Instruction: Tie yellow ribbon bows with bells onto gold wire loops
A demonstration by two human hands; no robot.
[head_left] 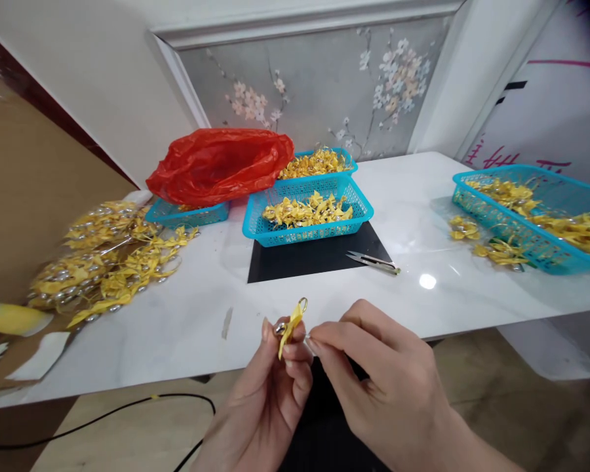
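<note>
Ornament (pixel 291 323) between left fingers (pixel 299 372)

Yellow ribbon piece (pixel 290 330), shiny bead (pixel 280 328), loop (pixel 303 303) uppermost

A small handicraft workspace: a white table (pixel 177 328) bears blue plastic baskets (pixel 307 237) of yellow beaded pieces (pixel 309 211), with more heaped at the left. Small metal snips (pixel 373 263) lie mid-table. On the far side stands a framed panel (pixel 319 82) of pale blossoms.

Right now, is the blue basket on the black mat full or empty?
Partly full: the basket holds yellow pieces, with bare mesh around them.
</note>
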